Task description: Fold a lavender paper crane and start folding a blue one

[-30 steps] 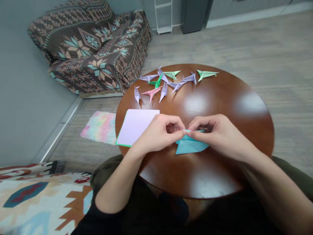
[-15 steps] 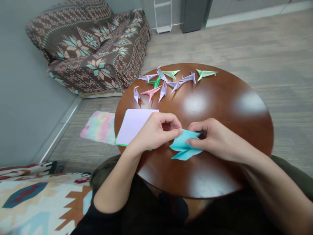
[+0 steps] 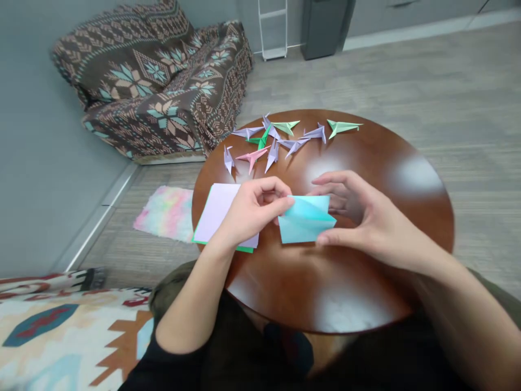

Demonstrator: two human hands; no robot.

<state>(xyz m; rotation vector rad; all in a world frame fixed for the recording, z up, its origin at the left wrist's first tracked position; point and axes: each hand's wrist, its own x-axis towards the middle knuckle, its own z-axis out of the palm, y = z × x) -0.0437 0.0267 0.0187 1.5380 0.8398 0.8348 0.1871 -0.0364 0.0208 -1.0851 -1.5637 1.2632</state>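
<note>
A light-blue sheet of origami paper (image 3: 303,228), creased and partly folded, is held above the round table. My left hand (image 3: 260,206) pinches its upper left corner between thumb and fingers. Around its right side my right hand (image 3: 358,217) is spread, thumb near the lower right edge and fingers apart behind; whether the thumb touches the paper I cannot tell. Beneath my left hand lies a stack of lilac paper (image 3: 220,203) with a green edge showing. Several folded paper cranes stand at the far side, among them a pink crane (image 3: 252,156) and a green crane (image 3: 260,140).
The brown round table (image 3: 391,217) has a glossy top. Behind it at the left is a sofa (image 3: 163,103) under a patterned cover. A pastel rug (image 3: 165,212) lies on the floor to the left. A white rack (image 3: 273,32) stands by the wall.
The light-blue paper has been turned and opened into a flatter, squarer shape. My right hand has loosened from it and spread its fingers; my left hand keeps its pinch.
</note>
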